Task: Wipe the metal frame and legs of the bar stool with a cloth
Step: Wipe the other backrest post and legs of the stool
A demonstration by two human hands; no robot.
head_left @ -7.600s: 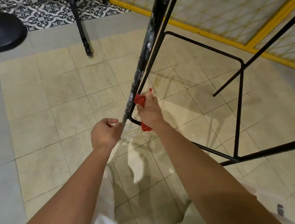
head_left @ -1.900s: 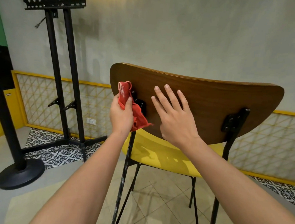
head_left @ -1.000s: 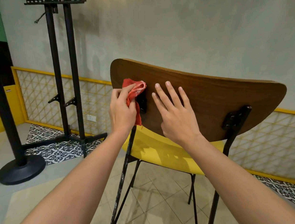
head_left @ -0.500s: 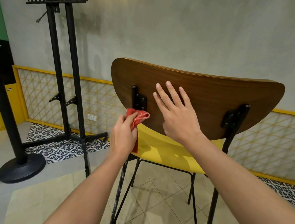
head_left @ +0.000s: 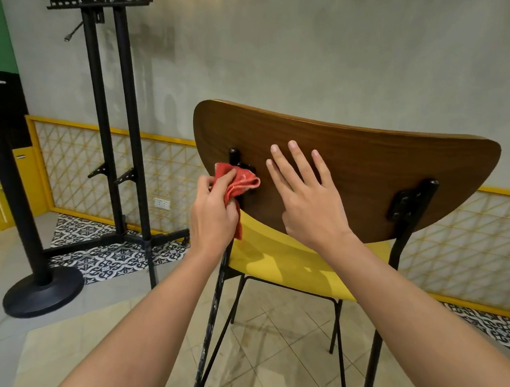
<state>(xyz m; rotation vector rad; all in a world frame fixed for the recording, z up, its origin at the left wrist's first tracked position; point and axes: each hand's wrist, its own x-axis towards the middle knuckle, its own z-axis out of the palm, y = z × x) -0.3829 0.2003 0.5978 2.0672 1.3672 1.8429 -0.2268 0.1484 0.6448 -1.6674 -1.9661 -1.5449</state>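
The bar stool stands before me with a curved wooden backrest [head_left: 372,159], a yellow seat [head_left: 288,263] and a black metal frame [head_left: 212,312]. My left hand [head_left: 213,217] grips a red cloth [head_left: 236,182] and presses it against the left upright of the frame, just below its black bracket [head_left: 238,161] on the backrest. My right hand [head_left: 307,197] lies flat on the back of the backrest, fingers spread, holding nothing. The right bracket [head_left: 405,202] and right leg [head_left: 371,370] are uncovered.
A tall black stand [head_left: 110,151] with a perforated mount plate rises at the left on patterned tiles. A black post on a round base [head_left: 41,291] stands further left. A grey wall with yellow lattice panelling [head_left: 163,180] runs behind the stool.
My left hand has slid the cloth back up the left upright toward the bracket after dipping to seat level half a second ago. The right hand stays flat on the backrest.
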